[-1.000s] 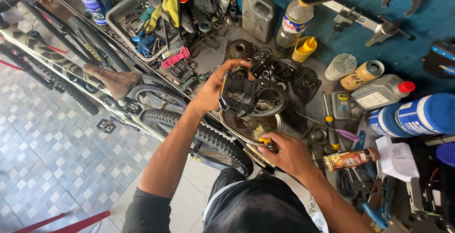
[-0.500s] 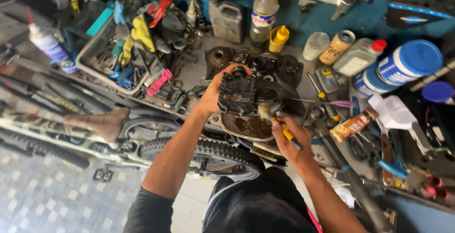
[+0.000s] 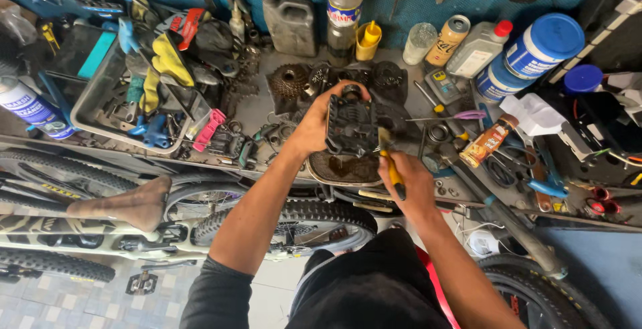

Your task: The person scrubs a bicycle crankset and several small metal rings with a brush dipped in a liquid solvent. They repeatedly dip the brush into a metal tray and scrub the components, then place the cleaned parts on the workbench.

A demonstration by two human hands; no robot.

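My left hand (image 3: 314, 125) grips a black bicycle pedal (image 3: 352, 125) and holds it upright over a metal bowl (image 3: 348, 168) of dark liquid on the workbench. My right hand (image 3: 408, 178) is closed around the yellow handle of a small paintbrush (image 3: 388, 152). Its bristles touch the right side of the pedal. Both forearms reach forward from the bottom of the view.
The bench (image 3: 264, 105) is crowded: a grey tray (image 3: 100, 101) of tools and gloves at left, a cassette sprocket (image 3: 287, 81), a jerrycan (image 3: 289, 11), bottles and blue tubs (image 3: 535, 51) at the back. A bicycle with a brown saddle (image 3: 127, 205) stands below the bench.
The view has shifted right and down. My right hand raised the brush from the bowl up to the pedal's side, while my left hand kept the pedal over the bowl.
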